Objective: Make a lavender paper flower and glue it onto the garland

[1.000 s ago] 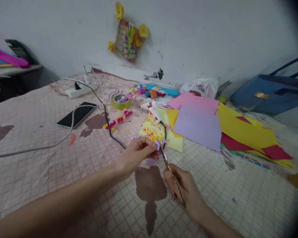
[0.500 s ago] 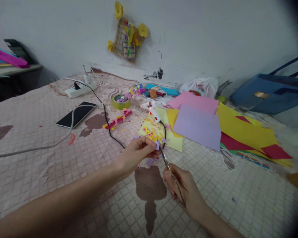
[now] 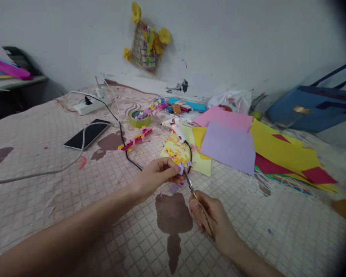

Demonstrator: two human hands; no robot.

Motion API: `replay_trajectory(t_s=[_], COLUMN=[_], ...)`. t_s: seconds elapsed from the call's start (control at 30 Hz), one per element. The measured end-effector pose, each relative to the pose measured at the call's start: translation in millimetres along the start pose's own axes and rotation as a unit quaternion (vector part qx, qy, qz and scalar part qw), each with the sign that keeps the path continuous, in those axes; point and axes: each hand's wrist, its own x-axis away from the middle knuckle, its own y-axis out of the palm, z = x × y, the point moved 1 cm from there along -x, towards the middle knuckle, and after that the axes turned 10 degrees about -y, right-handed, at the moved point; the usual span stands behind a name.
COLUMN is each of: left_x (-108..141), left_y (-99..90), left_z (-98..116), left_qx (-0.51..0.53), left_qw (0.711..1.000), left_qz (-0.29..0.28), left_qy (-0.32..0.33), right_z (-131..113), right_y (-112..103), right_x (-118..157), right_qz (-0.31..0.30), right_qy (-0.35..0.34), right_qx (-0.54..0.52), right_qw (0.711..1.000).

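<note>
My left hand (image 3: 164, 171) pinches a small piece of purple paper (image 3: 181, 168) between thumb and fingers. A pair of scissors (image 3: 191, 187) is gripped in my right hand (image 3: 209, 213), its blades pointing up and left to the edge of that piece. Whether the blades are parted is too small to tell. Just beyond my hands, yellow and pink paper scraps (image 3: 175, 154) lie on a pale yellow sheet (image 3: 203, 166). A white glue gun (image 3: 179, 132) with a black cord rests on the same sheet.
Purple sheet (image 3: 229, 146), pink sheet (image 3: 225, 118) and yellow sheets (image 3: 279, 154) lie to the right. A tape roll (image 3: 140, 120), a decorated red strip (image 3: 137, 140), a black tablet-like device (image 3: 88, 134) and a power strip (image 3: 92, 105) are left. A blue bag (image 3: 308, 109) stands by the wall.
The view has shifted slightly. Both hands keep nearly the same pose, with the scissor blades still at the purple paper piece.
</note>
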Motion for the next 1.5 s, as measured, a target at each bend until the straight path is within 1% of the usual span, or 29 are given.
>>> replay_trajectory(t_s=[0.23,0.5,0.57,0.67,0.73,0.8,0.9,1.07,1.3,1.5], left_x=[0,-1,-1,0,1,2,3,3,2,1], left_y=[-5.9,-8.5,-10.7,-11.6,-9.3,-5.4,0.6,5.9,7.7,8.8], left_z=[7,10,11,12,12,11,6,-1,-8,-10], left_qx=[-0.049,-0.059,-0.069,-0.076,-0.066,-0.045,-0.006,0.034,0.045,0.052], left_qw=[0.998,0.997,0.996,0.995,0.996,0.998,1.000,0.999,0.999,0.998], left_qz=[-0.027,-0.038,-0.049,-0.058,-0.054,-0.042,-0.025,0.000,0.027,0.032], left_qy=[-0.013,-0.014,-0.015,-0.020,-0.021,-0.020,-0.010,0.005,0.016,0.012], right_z=[0,5,5,3,0,-3,-4,3,4,4], right_y=[0,1,0,0,-1,-1,0,4,4,4], right_x=[1,2,2,3,4,4,3,2,1,0], right_qz=[-0.010,-0.008,-0.008,-0.026,-0.038,-0.043,-0.031,-0.002,0.007,0.014], right_qy=[-0.002,0.004,0.011,0.032,0.035,0.027,0.016,0.011,0.020,0.007], right_qx=[-0.001,-0.013,-0.025,-0.079,-0.116,-0.129,-0.121,-0.104,-0.088,-0.081], right_qw=[1.000,1.000,1.000,0.996,0.992,0.990,0.992,0.995,0.996,0.997])
